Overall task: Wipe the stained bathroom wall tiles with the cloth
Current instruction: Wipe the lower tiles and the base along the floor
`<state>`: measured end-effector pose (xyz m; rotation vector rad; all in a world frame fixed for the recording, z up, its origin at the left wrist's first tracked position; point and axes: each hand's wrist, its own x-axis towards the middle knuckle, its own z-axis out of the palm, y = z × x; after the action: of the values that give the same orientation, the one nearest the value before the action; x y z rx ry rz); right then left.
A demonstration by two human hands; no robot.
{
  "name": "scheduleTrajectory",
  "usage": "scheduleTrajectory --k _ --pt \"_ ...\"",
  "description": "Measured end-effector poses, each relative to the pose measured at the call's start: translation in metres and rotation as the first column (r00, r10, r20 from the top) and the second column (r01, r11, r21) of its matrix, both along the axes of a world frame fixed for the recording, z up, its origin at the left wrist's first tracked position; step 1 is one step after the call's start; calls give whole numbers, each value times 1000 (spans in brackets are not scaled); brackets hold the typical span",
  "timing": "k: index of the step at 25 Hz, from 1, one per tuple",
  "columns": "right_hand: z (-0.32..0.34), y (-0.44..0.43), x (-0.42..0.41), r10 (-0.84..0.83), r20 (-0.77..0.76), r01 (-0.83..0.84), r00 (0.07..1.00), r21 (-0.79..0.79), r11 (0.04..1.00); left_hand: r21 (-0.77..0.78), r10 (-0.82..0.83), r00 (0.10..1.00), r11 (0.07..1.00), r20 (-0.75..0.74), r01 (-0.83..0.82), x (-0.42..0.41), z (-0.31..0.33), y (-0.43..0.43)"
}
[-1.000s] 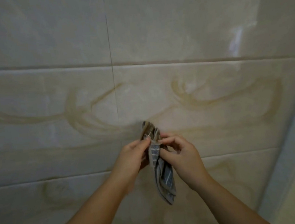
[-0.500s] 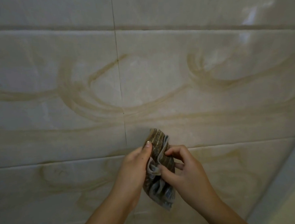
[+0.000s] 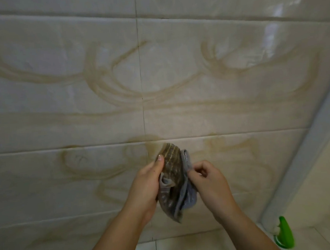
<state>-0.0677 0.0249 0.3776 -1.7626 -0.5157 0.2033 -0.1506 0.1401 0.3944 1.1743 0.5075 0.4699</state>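
Cloth (image 3: 173, 180), grey with a brown-soiled face, hangs bunched between both hands in front of the wall tiles (image 3: 218, 116), low and near the centre of the view. Left hand (image 3: 145, 187) grips its soiled side, thumb pressed flat near the top. Right hand (image 3: 208, 182) pinches the grey edge with curled fingers. Brown stain smears (image 3: 118, 89) loop across the beige tiles above and beside the hands. At lower right a green bottle (image 3: 284, 235) stands by the corner.

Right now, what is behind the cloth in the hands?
Behind it, wall tiles with brown smears show beside the cloth. The patch directly behind the cloth, left hand and right hand is covered, so its staining cannot be seen.
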Motion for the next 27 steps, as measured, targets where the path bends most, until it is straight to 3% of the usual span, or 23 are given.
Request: scheduleTrajectory --k 2,4,6,8,9,11,13,18,22,24,26,27 --pt "-8 -16 6 -21 -215 32 976 48 998 -78 60 997 995 -43 -63 -11 -12 2" --pt "-19 -31 6 66 -440 17 895 182 983 -67 112 984 990 -139 -122 -22 -30 5" --pt "-27 -44 -1 226 -598 27 769 383 923 140 152 949 983 -276 -117 -36 -45 2" --pt "-29 -51 -6 318 -633 30 706 475 880 460 182 890 887 -417 34 -50 -53 -8" --pt "-29 -53 -8 332 -628 26 704 490 871 547 155 895 829 -419 113 -56 -58 -14" --pt "-28 -53 -10 342 -613 19 712 504 864 554 -83 926 780 -368 290 -67 -63 -33" --pt "-25 -50 -14 353 -629 32 693 516 856 542 -265 900 727 -345 422 -67 -76 -47" --pt "-24 -55 -17 354 -662 120 661 559 820 547 -292 932 754 -217 364 -55 -100 -51" --pt "-27 -57 -8 234 -680 175 694 475 862 524 -217 929 776 -300 351 -53 -97 -44" --pt "-33 -57 -2 165 -665 187 728 425 886 444 -68 958 875 -279 191 -54 -90 -39" --pt "-34 -60 8 184 -695 213 695 444 870 81 -2 989 997 -150 14 -56 -83 -26" --pt "-35 -64 10 239 -730 220 640 473 853 -139 -28 995 990 -94 14 -58 -80 -17"
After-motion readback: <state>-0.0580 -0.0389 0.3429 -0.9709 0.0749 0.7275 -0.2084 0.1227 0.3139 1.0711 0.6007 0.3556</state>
